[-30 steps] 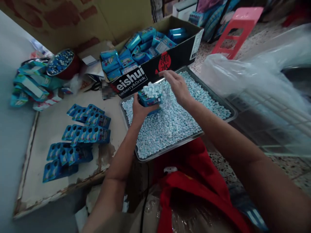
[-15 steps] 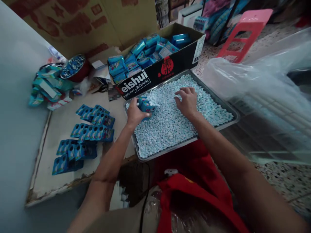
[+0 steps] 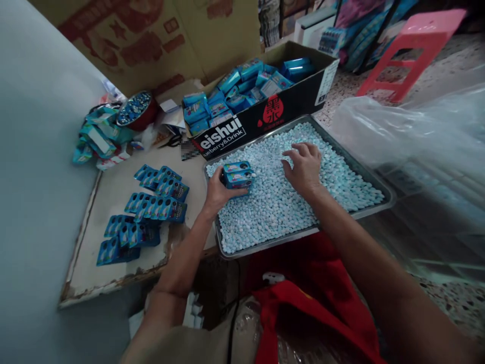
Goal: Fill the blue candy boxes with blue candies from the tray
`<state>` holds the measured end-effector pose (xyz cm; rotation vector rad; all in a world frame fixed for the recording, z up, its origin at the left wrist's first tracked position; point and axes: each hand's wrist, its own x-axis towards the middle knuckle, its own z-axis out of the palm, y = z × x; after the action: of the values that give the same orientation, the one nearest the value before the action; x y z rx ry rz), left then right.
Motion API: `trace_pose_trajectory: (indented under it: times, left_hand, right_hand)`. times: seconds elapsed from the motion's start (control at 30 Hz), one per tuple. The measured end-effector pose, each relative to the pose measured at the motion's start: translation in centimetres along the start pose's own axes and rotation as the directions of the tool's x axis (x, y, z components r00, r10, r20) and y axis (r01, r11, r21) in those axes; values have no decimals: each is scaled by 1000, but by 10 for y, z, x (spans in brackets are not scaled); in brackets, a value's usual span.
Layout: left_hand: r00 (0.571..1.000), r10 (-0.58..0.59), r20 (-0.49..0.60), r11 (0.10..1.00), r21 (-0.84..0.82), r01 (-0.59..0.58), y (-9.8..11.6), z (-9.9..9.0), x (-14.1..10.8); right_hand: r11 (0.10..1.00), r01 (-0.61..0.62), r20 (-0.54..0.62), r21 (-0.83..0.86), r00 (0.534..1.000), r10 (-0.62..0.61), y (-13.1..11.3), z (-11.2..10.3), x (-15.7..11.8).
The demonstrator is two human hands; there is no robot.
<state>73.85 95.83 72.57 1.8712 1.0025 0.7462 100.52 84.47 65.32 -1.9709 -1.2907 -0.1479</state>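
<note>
My left hand (image 3: pixel 222 192) grips a pair of small blue boxes (image 3: pixel 238 176) side by side, just above the left part of a metal tray (image 3: pixel 265 241). Pale blue and white candy-like pellets (image 3: pixel 273 202) cover the tray. A few pellets cling at the right edge of the held boxes. Over the middle of the pellets hovers my right hand (image 3: pixel 304 167), palm down, fingers spread and slightly curled, nothing seen in them. On the table to the left, more small blue boxes (image 3: pixel 162 208) stand in several slanted rows.
Behind the tray sits a black carton (image 3: pixel 257 119) filled with blue packets. A red bowl (image 3: pixel 146 119) of small wrapped pieces, flattened teal packaging (image 3: pixel 98 134) and scissors (image 3: pixel 172 140) lie at the back left. To the right are clear plastic sheeting (image 3: pixel 371 126) and a pink stool (image 3: pixel 420 45).
The heap of pellets on top of the held boxes is gone, and their tops now show. The view has shifted, moving the scene rightward. My right hand stays over the tray.
</note>
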Motion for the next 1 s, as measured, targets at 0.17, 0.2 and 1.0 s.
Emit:
trace_pose_trajectory:
  times: [0.17, 0.2, 1.0]
  left_hand:
    - [991, -101, -83, 903, -425, 56, -14, -5, 0]
    - [985, -116, -124, 880, -473, 44, -18, -9, 3]
    - [747, 213, -630, 970, 227, -85, -41, -85, 95]
  right_hand:
    - [999, 39, -37, 14, 999, -38, 10, 5, -6]
    - [999, 48, -42, 12, 998, -47, 13, 6, -7]
    - [955, 181, -80, 237, 983, -166, -29, -31, 110]
